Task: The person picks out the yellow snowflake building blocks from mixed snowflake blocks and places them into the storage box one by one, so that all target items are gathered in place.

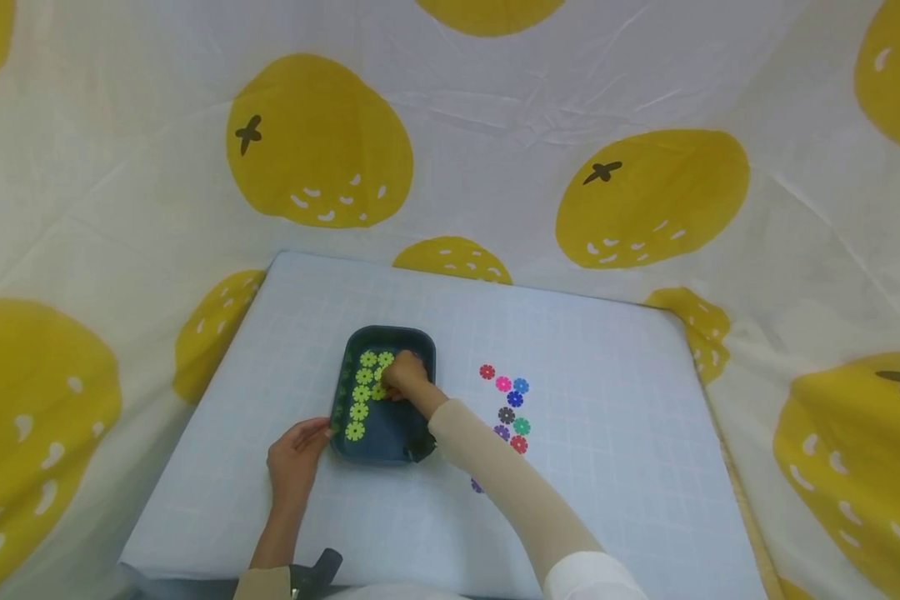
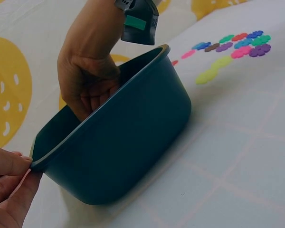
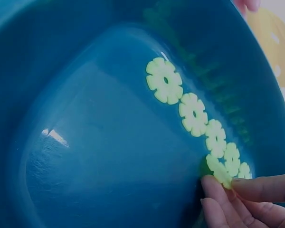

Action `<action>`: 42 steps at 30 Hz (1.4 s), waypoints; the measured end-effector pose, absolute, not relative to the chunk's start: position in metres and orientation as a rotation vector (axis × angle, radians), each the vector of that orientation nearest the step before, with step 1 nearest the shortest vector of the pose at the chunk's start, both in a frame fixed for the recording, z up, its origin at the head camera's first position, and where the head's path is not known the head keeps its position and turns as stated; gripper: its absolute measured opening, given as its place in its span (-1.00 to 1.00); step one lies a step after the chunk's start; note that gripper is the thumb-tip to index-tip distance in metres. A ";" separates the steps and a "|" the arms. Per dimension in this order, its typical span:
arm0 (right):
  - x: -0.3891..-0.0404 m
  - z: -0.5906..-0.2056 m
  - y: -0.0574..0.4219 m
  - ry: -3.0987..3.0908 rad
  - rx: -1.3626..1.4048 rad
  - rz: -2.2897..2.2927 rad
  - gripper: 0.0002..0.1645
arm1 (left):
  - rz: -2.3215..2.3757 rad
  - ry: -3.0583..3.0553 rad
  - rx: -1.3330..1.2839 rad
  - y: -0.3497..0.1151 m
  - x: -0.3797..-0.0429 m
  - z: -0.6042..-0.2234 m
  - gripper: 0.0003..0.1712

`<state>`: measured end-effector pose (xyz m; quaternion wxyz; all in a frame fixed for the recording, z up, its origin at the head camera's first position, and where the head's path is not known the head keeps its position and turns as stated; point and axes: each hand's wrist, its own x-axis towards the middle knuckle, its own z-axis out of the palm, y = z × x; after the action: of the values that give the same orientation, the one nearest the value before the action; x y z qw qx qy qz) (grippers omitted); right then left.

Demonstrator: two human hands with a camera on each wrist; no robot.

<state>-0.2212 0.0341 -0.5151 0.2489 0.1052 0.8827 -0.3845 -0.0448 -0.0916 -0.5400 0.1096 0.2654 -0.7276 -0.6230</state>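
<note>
A dark teal plastic basin (image 1: 386, 429) stands on the table. Its near-left rim is pinched between thumb and fingers of my left hand (image 1: 296, 454), plain to see in the left wrist view. Inside, yellow-green flower-shaped plastic discs (image 3: 164, 80) lie flat in a row along the left wall, with more beside them toward the far end. My right hand (image 1: 407, 377) reaches into the basin. Its thumb and fingers (image 3: 256, 188) pinch one yellow-green disc (image 3: 217, 167), tilted over the basin floor next to the row.
Right of the basin, several loose discs in red, pink, blue, black, green and purple lie on the white tablecloth (image 1: 607, 467), among them a green disc (image 1: 521, 426). A fruit-print curtain (image 1: 480, 167) hangs behind the table.
</note>
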 end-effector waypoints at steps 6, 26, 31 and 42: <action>-0.221 -0.514 0.035 2.420 0.282 -1.028 -0.84 | -1.816 -2.150 0.772 -0.091 -0.044 -0.539 -0.73; -0.219 -0.503 0.046 2.435 0.211 -1.044 -0.89 | -1.807 -2.166 0.763 -0.091 -0.043 -0.537 -0.74; -0.221 -0.492 0.048 2.418 0.185 -1.074 -0.88 | -1.790 -2.185 0.755 -0.092 -0.042 -0.536 -0.73; -0.227 -0.451 0.070 2.281 0.125 -1.304 -0.81 | -1.803 -2.186 0.776 -0.091 -0.042 -0.533 -0.73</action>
<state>-0.2266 0.0702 -0.4513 0.2528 0.0459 0.8391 -0.4795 -0.0422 -0.0905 -0.5333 0.1014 0.2628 -0.7402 -0.6105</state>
